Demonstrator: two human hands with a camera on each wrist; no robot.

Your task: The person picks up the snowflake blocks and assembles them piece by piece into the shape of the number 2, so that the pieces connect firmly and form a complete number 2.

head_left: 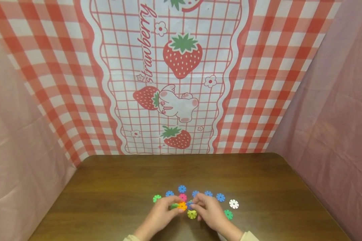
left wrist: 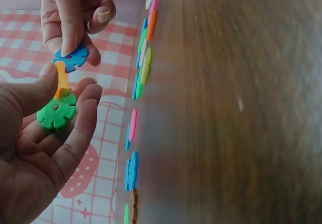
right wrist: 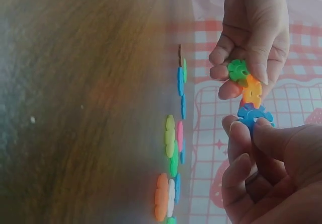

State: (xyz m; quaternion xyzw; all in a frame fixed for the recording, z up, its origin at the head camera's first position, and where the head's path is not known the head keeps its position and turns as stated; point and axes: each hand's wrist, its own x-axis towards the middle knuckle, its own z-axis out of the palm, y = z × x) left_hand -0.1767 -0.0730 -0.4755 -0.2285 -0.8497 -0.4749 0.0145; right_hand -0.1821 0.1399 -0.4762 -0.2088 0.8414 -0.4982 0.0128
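My left hand (head_left: 161, 212) pinches an orange notched plastic disc (right wrist: 252, 90) between thumb and fingers. A green notched disc (left wrist: 56, 112) is joined to the orange one and lies against the left fingers. Facing it, my right hand (head_left: 212, 212) pinches a blue notched disc (right wrist: 254, 117) by its rim. The blue disc's edge meets the orange disc's edge; I cannot tell how deeply their slots engage. Both hands are raised above the wooden table (head_left: 114, 190), close together.
More notched discs lie on the table around the hands: several blue ones (head_left: 182, 189), a pink one (head_left: 182, 197), a yellow-green one (head_left: 192, 214), a white one (head_left: 234, 204) and green ones (head_left: 228, 214). A strawberry-print checked cloth (head_left: 181, 100) hangs behind the table.
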